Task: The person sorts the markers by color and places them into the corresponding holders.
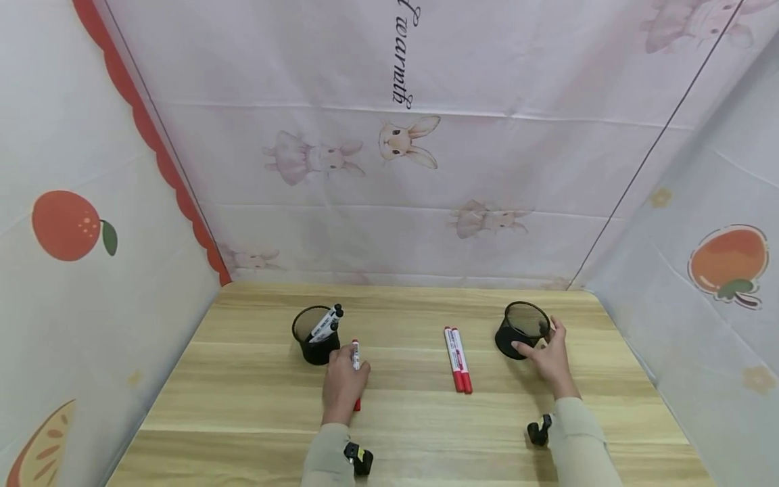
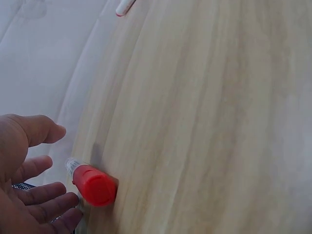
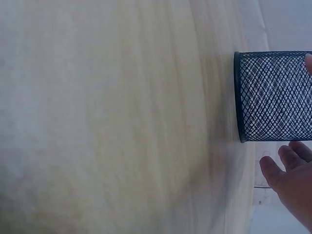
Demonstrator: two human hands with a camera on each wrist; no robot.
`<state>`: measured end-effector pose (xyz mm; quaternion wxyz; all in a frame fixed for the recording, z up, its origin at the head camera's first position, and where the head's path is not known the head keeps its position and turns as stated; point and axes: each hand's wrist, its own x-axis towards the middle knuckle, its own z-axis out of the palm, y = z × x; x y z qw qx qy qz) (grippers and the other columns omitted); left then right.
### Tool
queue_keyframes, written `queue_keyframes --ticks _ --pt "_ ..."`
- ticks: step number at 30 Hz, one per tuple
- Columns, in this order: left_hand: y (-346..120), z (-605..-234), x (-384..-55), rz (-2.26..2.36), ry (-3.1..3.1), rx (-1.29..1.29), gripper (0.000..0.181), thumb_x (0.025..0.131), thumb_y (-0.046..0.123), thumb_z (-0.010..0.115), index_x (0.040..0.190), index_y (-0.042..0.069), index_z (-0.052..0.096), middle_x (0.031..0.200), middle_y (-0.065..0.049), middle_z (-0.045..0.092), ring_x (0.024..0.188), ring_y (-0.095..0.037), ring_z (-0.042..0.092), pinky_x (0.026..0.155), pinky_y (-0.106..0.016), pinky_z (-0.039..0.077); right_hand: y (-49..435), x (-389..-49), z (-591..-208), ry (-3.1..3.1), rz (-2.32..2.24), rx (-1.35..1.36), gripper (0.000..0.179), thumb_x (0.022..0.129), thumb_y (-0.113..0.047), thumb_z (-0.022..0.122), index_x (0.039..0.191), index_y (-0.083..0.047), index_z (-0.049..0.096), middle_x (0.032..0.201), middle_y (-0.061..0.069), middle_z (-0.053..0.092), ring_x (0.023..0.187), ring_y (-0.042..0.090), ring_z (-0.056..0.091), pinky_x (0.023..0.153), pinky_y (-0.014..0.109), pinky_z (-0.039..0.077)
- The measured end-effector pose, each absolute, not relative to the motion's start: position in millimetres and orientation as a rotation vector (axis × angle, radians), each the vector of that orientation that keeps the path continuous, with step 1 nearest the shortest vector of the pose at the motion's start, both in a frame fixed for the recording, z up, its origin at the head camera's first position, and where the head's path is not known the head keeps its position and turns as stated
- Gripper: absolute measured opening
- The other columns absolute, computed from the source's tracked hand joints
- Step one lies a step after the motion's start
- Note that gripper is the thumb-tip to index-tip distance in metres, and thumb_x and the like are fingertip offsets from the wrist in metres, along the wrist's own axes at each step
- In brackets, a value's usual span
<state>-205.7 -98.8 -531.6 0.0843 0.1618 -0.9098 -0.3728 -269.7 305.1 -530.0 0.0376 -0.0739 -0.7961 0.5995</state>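
Observation:
My left hand (image 1: pixel 345 387) is over a red-capped whiteboard marker (image 1: pixel 356 362) lying on the table. In the left wrist view its thumb and fingers are spread, with the marker's red end (image 2: pixel 100 187) beside them. Just beyond that hand stands a black mesh pen holder (image 1: pixel 318 353) with black-capped markers (image 1: pixel 325 325) leaning in it. On the right, my right hand (image 1: pixel 552 358) holds a second mesh pen holder (image 1: pixel 514 341), thumb at its front and fingers round its right side. The right wrist view shows this holder's mesh wall (image 3: pixel 275 97) between thumb and fingers.
Two more red-capped markers (image 1: pixel 458 362) lie side by side on the wooden table (image 1: pixel 408 433), between the two holders. A printed cloth (image 1: pixel 377 237) rises behind the table's back edge, and similar cloths hang at both sides.

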Motion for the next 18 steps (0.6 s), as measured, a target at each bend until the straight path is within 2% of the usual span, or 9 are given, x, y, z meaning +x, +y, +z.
queue_keyframes --ticks 7,12,15,18 --pt "-102.4 -532.1 -211.8 -1.101 -2.729 0.463 0.045 0.076 0.017 0.07 0.118 0.005 0.06 0.104 -0.016 0.053 0.077 -0.027 0.053 0.061 -0.039 0.046 307.9 -275.1 -535.6 -2.44 1.803 -0.285 0.109 0.073 -0.014 0.08 0.147 -0.011 0.001 0.137 0.024 0.033 0.124 0.04 0.029 0.096 0.049 0.031" --pt "-105.5 -533.1 -214.6 -1.091 -2.74 0.434 0.044 0.075 0.016 0.07 0.116 0.004 0.06 0.1 -0.015 0.053 0.076 -0.027 0.053 0.061 -0.04 0.047 306.9 -275.7 -538.2 -2.455 1.743 -0.277 0.107 0.072 -0.012 0.081 0.147 -0.006 0.006 0.132 0.024 0.035 0.117 0.037 0.034 0.09 0.043 0.033" --pt "-107.1 -533.0 -216.0 -1.09 -2.74 0.427 0.042 0.075 0.014 0.071 0.114 0.004 0.061 0.098 -0.015 0.054 0.076 -0.027 0.054 0.062 -0.041 0.047 306.6 -275.9 -538.4 -2.483 1.718 -0.252 0.106 0.071 -0.013 0.081 0.147 -0.005 0.008 0.131 0.027 0.035 0.117 0.037 0.034 0.091 0.044 0.032" --pt "-107.9 -531.8 -217.1 -1.094 -2.743 0.422 0.04 0.075 0.013 0.07 0.112 0.003 0.061 0.095 -0.014 0.054 0.076 -0.027 0.054 0.063 -0.042 0.047 307.2 -277.1 -538.2 -2.504 1.691 -0.204 0.098 0.07 -0.012 0.081 0.145 0.0 0.018 0.13 0.029 0.036 0.117 0.039 0.034 0.094 0.048 0.031"
